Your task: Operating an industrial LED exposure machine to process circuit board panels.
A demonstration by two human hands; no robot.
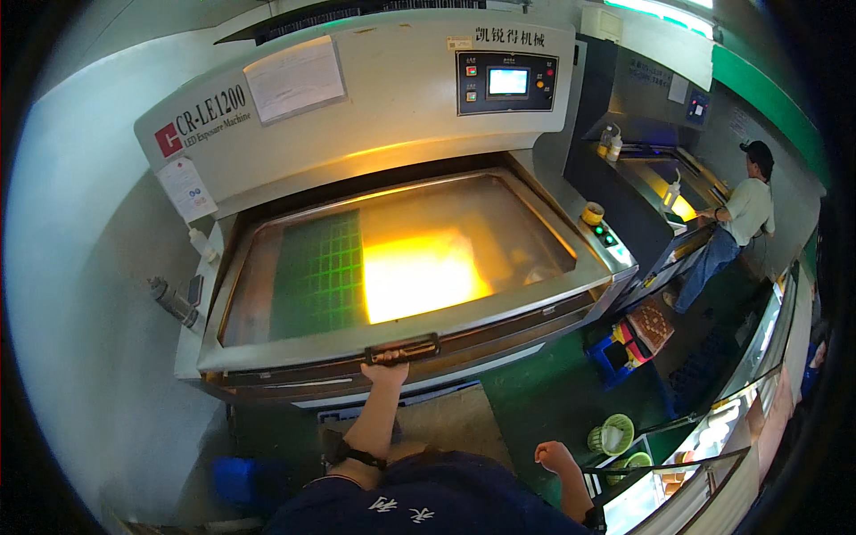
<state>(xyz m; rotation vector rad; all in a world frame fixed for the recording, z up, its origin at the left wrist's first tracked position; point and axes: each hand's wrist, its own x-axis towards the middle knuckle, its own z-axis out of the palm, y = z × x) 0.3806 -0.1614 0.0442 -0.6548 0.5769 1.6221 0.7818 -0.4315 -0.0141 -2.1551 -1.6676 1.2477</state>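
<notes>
My left hand (pixel 386 370) is closed around the dark handle (pixel 403 349) at the front of a metal-edged frame (pixel 294 352) on a large grey exposure machine (pixel 392 107). Inside the frame, under a clear sheet, lies a green panel (pixel 316 276) with a grid of brighter lines. Beside it, to the right, glows a bright yellow lit area (pixel 423 276). My right hand (pixel 555 456) hangs low at my right side, its fingers curled in, and nothing shows in it. It touches nothing that I can see.
A control panel (pixel 508 82) with a lit screen is on the machine. A tape roll (pixel 592 213) sits near green-lit buttons. Far right, a person (pixel 749 209) works at a second machine. Nearby stand a stool (pixel 633 339), a green basket (pixel 611 434) and a lit table (pixel 704 446).
</notes>
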